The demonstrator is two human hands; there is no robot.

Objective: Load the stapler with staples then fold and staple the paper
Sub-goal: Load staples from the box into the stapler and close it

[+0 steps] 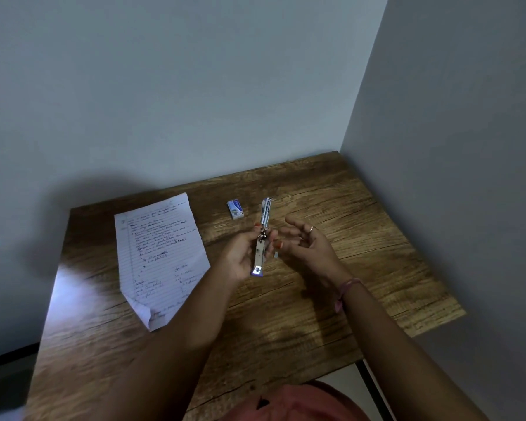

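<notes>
- Grey walls meet in a corner behind a brown wooden table (286,314) with strong grain.
- On the left part of the table lies the paper (161,256), a lined sheet with handwriting; it is flat, and its near corner is bent up a little.
- Just right of the paper is the left hand (240,256); its fingers and thumb are curled round the stapler (261,238) and grip it near the hinge.
- The stapler is swung fully open, almost in one straight line: the metal base with a purple end points to the person, and the other arm points away toward the wall.
- Beyond the hands, near the far tip of the stapler, a small white and blue staple box (235,209) rests on the table; I cannot tell what is inside it.
- A small grey piece (276,254), perhaps staples, shows between the two hands.
- The right hand (307,241) is beside the stapler, its fingers loosely spread and holding nothing; it has a ring, and a pink band is at the wrist.
</notes>
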